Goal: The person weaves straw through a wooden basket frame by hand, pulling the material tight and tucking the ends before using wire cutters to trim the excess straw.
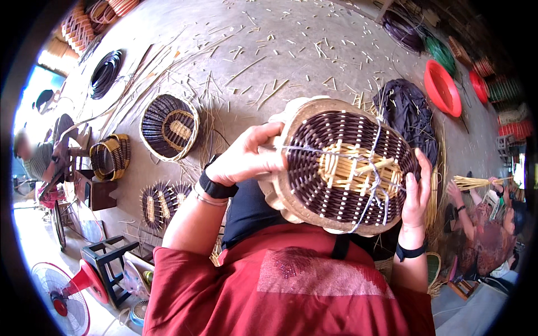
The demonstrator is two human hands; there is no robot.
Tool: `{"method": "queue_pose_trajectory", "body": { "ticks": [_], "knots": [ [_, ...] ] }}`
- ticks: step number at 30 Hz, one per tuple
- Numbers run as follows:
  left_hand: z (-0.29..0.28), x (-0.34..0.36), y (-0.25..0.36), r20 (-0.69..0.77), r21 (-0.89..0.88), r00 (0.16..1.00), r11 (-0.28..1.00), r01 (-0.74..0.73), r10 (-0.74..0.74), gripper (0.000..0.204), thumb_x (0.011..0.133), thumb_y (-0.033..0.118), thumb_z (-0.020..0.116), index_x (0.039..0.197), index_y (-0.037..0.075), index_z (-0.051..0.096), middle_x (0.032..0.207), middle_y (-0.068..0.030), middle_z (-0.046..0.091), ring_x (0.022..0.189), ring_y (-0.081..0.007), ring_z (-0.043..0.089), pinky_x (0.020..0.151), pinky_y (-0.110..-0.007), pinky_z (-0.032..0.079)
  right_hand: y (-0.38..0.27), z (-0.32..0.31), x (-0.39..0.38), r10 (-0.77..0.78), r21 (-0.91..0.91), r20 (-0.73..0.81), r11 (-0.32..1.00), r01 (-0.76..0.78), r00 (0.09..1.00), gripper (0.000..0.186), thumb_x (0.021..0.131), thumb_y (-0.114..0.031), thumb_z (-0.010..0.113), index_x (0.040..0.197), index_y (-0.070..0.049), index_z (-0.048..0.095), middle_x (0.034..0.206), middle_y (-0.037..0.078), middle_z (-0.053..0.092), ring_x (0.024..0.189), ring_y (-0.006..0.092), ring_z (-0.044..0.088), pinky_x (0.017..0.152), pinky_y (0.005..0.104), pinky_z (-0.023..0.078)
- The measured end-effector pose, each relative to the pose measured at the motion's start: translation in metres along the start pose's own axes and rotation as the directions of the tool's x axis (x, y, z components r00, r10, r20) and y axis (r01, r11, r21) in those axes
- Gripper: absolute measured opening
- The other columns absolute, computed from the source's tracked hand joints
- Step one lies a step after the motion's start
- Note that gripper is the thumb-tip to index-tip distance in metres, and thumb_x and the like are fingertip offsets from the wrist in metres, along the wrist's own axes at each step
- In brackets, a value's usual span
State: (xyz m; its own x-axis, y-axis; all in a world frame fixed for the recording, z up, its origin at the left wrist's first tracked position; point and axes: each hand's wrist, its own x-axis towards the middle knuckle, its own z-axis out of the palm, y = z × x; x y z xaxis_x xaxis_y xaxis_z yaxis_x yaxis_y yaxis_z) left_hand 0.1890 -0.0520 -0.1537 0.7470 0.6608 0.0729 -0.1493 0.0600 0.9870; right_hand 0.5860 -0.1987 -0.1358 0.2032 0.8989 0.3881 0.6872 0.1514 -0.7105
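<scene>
Before my chest is an oval woven basket base (358,127), dark brown strands around a pale lattice centre. It lies against a thick tan oval form (298,203) with a scalloped outer edge. Grey string (379,185) crosses the weave and is knotted near the centre right. My left hand (253,152) is closed on the left rim, with thumb and fingers by the string's end. At the right edge, my right hand (416,196) grips the same base, thumb on the near face. What the fingers do behind it is hidden.
A dark basket (193,131) with a pale rim stands on the floor at left, near several flat woven bases (162,204). Cut stalks litter the floor ahead. A red basin (443,88) lies at far right. People sit at both sides; a fan (59,299) stands lower left.
</scene>
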Motion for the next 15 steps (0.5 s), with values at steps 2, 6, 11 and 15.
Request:
{"method": "queue_pose_trajectory", "body": {
  "ticks": [2, 6, 11, 15],
  "knots": [
    [-0.003, 0.0, -0.006, -0.029, -0.056, 0.997, 0.996, 0.071, -0.073, 0.072, 0.099, 0.05, 0.074, 0.143, -0.005, 0.06, 0.123, -0.0093, 0.073, 0.121, -0.0172, 0.061, 0.108, -0.036, 0.047, -0.018, -0.001, -0.007, -0.027, -0.23, -0.061, 0.973, 0.012, 0.998, 0.064, 0.105, -0.04, 0.06, 0.154, 0.001, 0.05, 0.153, 0.019, 0.051, 0.144, 0.0343, 0.046, 0.124, 0.0474, 0.031],
    [0.007, 0.001, -0.002, -0.11, 0.069, 0.987, 0.99, 0.121, -0.113, 0.071, 0.109, 0.057, 0.057, 0.142, -0.006, 0.06, 0.123, -0.0082, 0.071, 0.115, -0.0159, 0.06, 0.103, -0.035, 0.048, -0.1, 0.02, -0.024, -0.263, -0.319, 0.054, 0.91, 0.266, 0.963, 0.078, 0.099, -0.061, 0.061, 0.15, -0.002, 0.055, 0.15, 0.019, 0.052, 0.143, 0.0365, 0.047, 0.121, 0.0517, 0.032],
    [0.023, 0.005, -0.003, -0.069, 0.047, 0.997, 0.999, 0.028, -0.025, 0.062, 0.114, 0.051, 0.048, 0.136, -0.004, 0.063, 0.121, -0.0075, 0.07, 0.113, -0.0158, 0.061, 0.1, -0.035, 0.049, -0.151, 0.067, -0.018, -0.332, -0.314, 0.253, 0.86, 0.402, 0.909, 0.085, 0.094, -0.075, 0.062, 0.146, -0.007, 0.06, 0.148, 0.019, 0.053, 0.141, 0.0379, 0.047, 0.119, 0.0555, 0.033],
    [0.045, 0.006, -0.004, -0.152, 0.05, 0.984, 0.995, -0.086, 0.093, 0.058, 0.116, 0.047, 0.044, 0.136, -0.003, 0.064, 0.121, -0.0105, 0.072, 0.112, -0.0171, 0.063, 0.1, -0.036, 0.05, -0.152, 0.08, -0.018, -0.28, -0.407, 0.3, 0.827, 0.387, 0.912, 0.078, 0.093, -0.069, 0.064, 0.146, -0.011, 0.062, 0.148, 0.015, 0.055, 0.141, 0.0377, 0.048, 0.119, 0.0569, 0.034]
  ]
}}
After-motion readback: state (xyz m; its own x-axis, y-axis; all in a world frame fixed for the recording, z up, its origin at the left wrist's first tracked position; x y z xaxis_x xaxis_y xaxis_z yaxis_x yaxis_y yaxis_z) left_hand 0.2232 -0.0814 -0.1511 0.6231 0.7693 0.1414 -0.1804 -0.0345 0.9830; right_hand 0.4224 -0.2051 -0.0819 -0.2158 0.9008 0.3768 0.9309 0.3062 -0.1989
